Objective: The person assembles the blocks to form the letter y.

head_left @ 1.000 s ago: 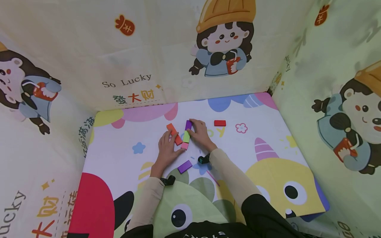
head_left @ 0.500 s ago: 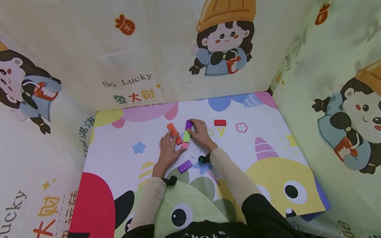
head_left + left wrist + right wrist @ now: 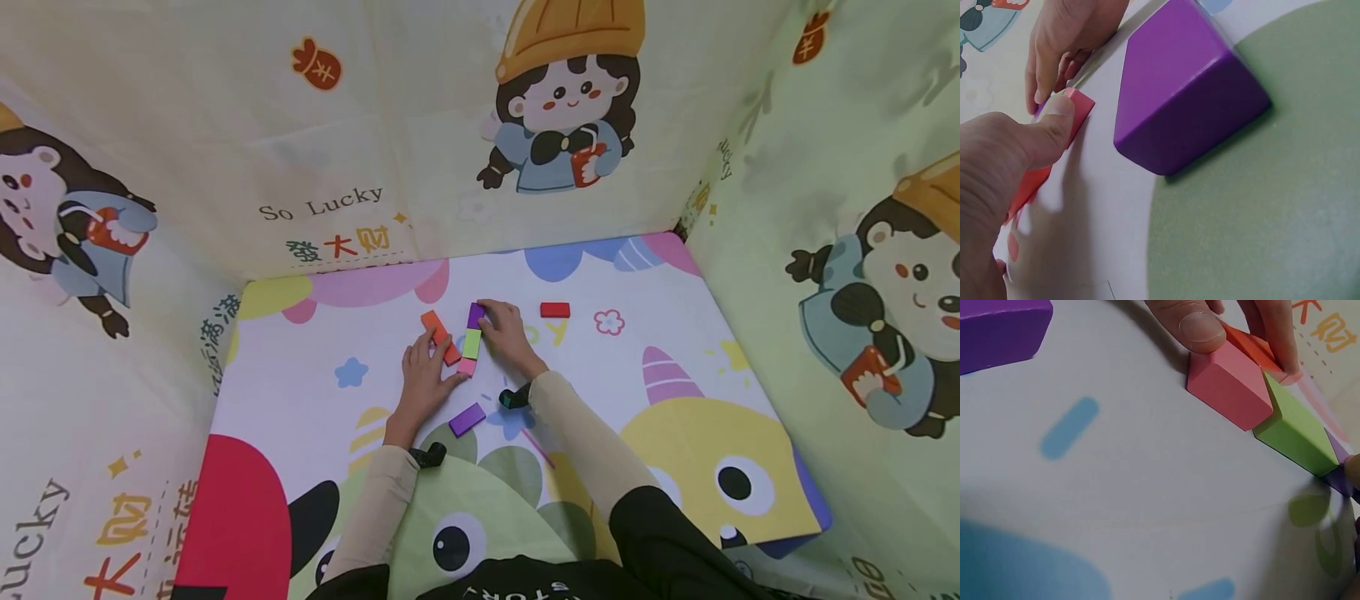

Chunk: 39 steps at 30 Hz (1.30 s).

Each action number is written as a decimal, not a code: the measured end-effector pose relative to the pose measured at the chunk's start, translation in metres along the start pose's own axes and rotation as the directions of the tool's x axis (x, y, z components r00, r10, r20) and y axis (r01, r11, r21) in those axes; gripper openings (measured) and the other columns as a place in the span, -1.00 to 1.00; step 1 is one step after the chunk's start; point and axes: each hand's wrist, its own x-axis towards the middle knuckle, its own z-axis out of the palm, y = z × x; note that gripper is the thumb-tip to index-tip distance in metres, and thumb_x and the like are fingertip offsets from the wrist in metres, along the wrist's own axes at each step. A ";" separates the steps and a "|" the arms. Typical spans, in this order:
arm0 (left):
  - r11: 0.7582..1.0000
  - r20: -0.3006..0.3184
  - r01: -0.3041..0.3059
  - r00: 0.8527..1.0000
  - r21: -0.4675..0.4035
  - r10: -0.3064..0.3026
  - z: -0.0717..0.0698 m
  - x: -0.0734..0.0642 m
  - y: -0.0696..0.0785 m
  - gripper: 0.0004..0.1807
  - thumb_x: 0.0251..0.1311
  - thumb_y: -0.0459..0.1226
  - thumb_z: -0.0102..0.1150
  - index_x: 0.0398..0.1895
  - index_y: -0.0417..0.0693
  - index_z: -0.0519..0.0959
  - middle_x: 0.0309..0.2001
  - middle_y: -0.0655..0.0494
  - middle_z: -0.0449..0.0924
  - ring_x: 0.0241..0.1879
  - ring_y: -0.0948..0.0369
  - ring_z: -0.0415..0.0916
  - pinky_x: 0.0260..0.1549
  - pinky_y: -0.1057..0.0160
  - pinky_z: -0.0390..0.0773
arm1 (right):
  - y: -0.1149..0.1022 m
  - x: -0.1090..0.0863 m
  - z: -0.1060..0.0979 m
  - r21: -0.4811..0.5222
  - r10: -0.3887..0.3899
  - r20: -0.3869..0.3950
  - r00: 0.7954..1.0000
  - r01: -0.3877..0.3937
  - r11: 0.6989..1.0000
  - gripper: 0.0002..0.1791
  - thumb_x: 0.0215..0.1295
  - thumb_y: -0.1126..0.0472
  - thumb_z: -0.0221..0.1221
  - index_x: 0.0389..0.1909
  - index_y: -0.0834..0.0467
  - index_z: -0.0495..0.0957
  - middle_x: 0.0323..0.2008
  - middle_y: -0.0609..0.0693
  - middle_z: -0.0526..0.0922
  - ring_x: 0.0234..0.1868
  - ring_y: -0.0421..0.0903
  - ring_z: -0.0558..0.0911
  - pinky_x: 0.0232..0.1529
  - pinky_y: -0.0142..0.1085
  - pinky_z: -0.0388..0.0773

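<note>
A short row of blocks lies in the middle of the mat: a purple block point(image 3: 476, 315) at the far end, a light green block point(image 3: 1297, 428) and a pink block point(image 3: 1232, 384) nearest me. An orange-red strip point(image 3: 441, 337) slants along their left side, partly hidden by fingers. My left hand point(image 3: 422, 379) has its thumb against the pink block's near end and its fingertips along the orange-red strip. My right hand point(image 3: 510, 335) pinches the far purple block between thumb and fingers. Another purple block point(image 3: 1179, 87) lies apart, closer to me.
A red block point(image 3: 555, 310) sits to the right, farther back on the printed mat point(image 3: 300, 400). Printed cloth walls point(image 3: 427, 125) rise at the back and both sides. Dark cameras point(image 3: 430, 455) are strapped on the wrists.
My right thumb has shifted slightly right and back, off the green block, so more of that block shows. The left hand and the loose blocks stay in place.
</note>
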 end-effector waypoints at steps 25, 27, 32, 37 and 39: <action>1.000 -0.019 -0.001 1.000 0.007 0.001 0.001 0.002 -0.001 -0.12 0.20 0.04 0.44 0.52 -0.09 0.36 0.62 -0.23 0.04 0.60 -0.21 0.03 0.55 -0.32 -0.09 | 0.003 -0.002 -0.003 -0.046 -0.013 0.068 0.998 0.017 0.999 -0.31 0.52 0.00 0.19 0.59 -0.03 0.23 0.58 -0.03 0.31 0.62 0.09 0.09 0.61 0.10 0.13; 1.000 -0.020 -0.001 1.000 0.005 0.001 0.000 0.003 0.000 -0.12 0.19 0.04 0.44 0.52 -0.10 0.37 0.62 -0.23 0.04 0.60 -0.21 0.03 0.55 -0.32 -0.09 | 0.004 -0.002 -0.003 -0.046 -0.013 0.065 0.998 0.016 0.999 -0.31 0.52 0.00 0.19 0.59 -0.04 0.24 0.58 -0.03 0.32 0.62 0.09 0.10 0.61 0.10 0.13; 1.000 -0.011 0.007 1.000 0.013 -0.007 0.000 0.003 0.000 -0.13 0.19 0.04 0.44 0.52 -0.09 0.37 0.63 -0.23 0.04 0.60 -0.20 0.02 0.55 -0.31 -0.09 | 0.004 -0.002 -0.003 -0.044 -0.022 0.060 0.998 0.024 0.999 -0.32 0.52 0.01 0.19 0.59 -0.02 0.25 0.57 -0.01 0.33 0.62 0.10 0.11 0.62 0.10 0.12; 1.000 0.010 0.024 1.000 0.001 -0.024 -0.001 0.002 0.000 -0.12 0.21 0.04 0.45 0.53 -0.06 0.35 0.64 -0.21 0.01 0.61 -0.18 0.00 0.55 -0.32 -0.09 | 0.003 -0.003 -0.003 -0.035 -0.033 0.057 0.998 0.035 0.999 -0.32 0.52 0.03 0.20 0.58 0.01 0.26 0.56 0.02 0.34 0.61 0.12 0.12 0.62 0.11 0.11; 1.000 0.016 0.031 0.999 -0.007 -0.031 -0.002 0.001 0.002 -0.12 0.22 0.05 0.43 0.54 -0.05 0.33 0.65 -0.18 -0.01 0.62 -0.18 -0.02 0.56 -0.32 -0.09 | 0.002 -0.003 -0.003 -0.037 -0.030 0.058 0.998 0.032 0.999 -0.32 0.51 0.03 0.20 0.58 0.00 0.26 0.57 0.01 0.34 0.61 0.11 0.12 0.61 0.12 0.12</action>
